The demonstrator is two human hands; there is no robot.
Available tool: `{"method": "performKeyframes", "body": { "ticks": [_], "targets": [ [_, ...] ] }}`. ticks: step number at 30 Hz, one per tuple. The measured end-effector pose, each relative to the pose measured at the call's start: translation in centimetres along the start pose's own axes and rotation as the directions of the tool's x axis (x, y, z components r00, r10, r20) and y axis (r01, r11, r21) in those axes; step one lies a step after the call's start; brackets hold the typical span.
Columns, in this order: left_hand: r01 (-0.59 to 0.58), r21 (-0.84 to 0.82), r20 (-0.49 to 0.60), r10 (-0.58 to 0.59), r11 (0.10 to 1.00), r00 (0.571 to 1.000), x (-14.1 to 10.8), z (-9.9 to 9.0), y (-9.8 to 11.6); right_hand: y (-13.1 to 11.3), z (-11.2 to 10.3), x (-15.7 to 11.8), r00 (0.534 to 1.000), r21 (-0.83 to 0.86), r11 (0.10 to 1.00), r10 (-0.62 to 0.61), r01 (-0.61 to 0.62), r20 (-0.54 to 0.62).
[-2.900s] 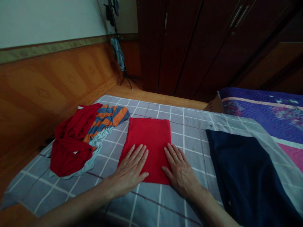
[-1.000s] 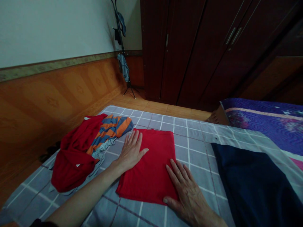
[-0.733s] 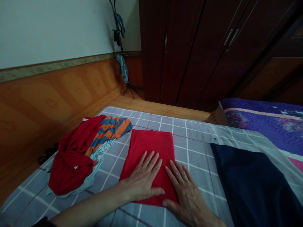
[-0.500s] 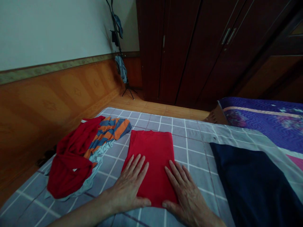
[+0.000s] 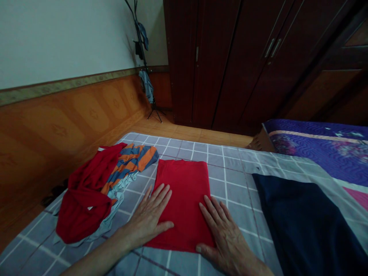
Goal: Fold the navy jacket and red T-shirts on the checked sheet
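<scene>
A red folded garment (image 5: 184,199) lies flat on the checked grey bedsheet (image 5: 238,207) in front of me. My left hand (image 5: 153,212) rests on its left side, fingers stretched out and thumb pointing across the cloth. Along the right edge lies my right hand (image 5: 220,230), also flat, its fingers extended and its thumb near the lower right corner. Neither hand grips anything. Whether the red garment is a shirt or something else, I cannot tell.
Left of the red cloth is a loose pile of clothes (image 5: 83,214), red, striped orange and light blue. Dark navy fabric (image 5: 304,218) lies to the right. Beyond the bed stand a coat rack (image 5: 140,42), a dark wardrobe (image 5: 218,76) and a purple quilted surface (image 5: 322,142).
My left hand has shifted left and slightly up across the red garment, uncovering more of its lower part. My right hand stays almost where it was.
</scene>
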State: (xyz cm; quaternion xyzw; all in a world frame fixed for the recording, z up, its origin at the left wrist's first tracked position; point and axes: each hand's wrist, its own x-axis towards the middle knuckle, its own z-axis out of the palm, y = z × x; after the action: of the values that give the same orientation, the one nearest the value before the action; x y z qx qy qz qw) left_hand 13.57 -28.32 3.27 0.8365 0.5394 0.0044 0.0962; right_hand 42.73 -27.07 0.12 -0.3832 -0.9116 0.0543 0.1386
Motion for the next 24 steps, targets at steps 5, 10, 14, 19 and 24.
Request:
{"method": "performKeyframes", "body": {
  "ticks": [5,10,14,19,24],
  "targets": [
    [0.231,-0.123,-0.158,-0.249,0.965,0.955,1.4,1.0,-4.2,0.0,-0.1,0.1,1.0,0.029,1.0,0.003,-0.004,0.027],
    [0.302,-0.212,-0.34,-0.36,0.929,0.869,4.8,0.9,-4.6,0.0,-0.4,0.1,0.996,0.035,0.999,0.02,-0.023,0.083],
    [0.36,-0.281,-0.341,-0.444,0.889,0.829,5.3,0.3,-4.1,-0.2,-0.3,0.1,0.995,0.071,0.994,0.081,-0.085,0.063],
    [0.482,-0.34,-0.116,-0.545,0.807,0.83,4.4,-0.8,-4.2,0.2,0.3,0.2,0.936,0.083,0.94,0.338,-0.331,-0.101],
    [0.523,-0.235,0.0,-0.538,0.819,0.843,4.2,-1.5,-4.0,-0.6,-0.5,0.6,0.888,0.103,0.891,0.451,-0.442,-0.093]
  ]
}}
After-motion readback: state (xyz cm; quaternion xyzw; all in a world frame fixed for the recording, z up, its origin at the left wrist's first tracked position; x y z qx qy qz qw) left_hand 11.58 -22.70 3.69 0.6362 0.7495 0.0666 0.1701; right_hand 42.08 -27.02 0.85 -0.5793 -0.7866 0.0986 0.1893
